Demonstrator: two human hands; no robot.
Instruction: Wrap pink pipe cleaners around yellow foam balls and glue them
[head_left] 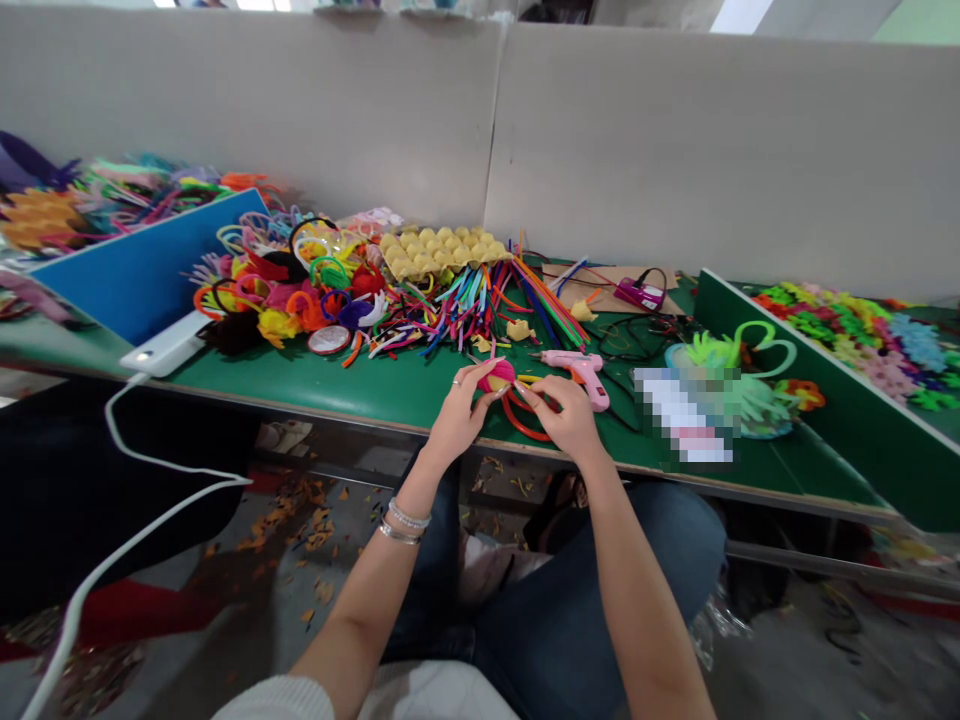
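Note:
Over the table's front edge, my left hand (459, 410) is closed on a small pink piece (496, 374) with a yellowish underside. My right hand (564, 415) meets it from the right, its fingertips pinched at a yellow pipe cleaner (529, 379) beside the pink piece. Beneath the hands an orange-red loop (519, 420) lies at the table edge, partly hidden by the right hand. A pink glue gun (576, 372) rests on the green table (360, 390) just behind my right hand.
Behind the hands lie loose pipe cleaners (457, 305) and a yellow egg tray (442, 252). Colourful headbands (300, 285) pile up at left by a blue divider (157, 265) and white power strip (166, 345). A green divider (810, 400) stands at right.

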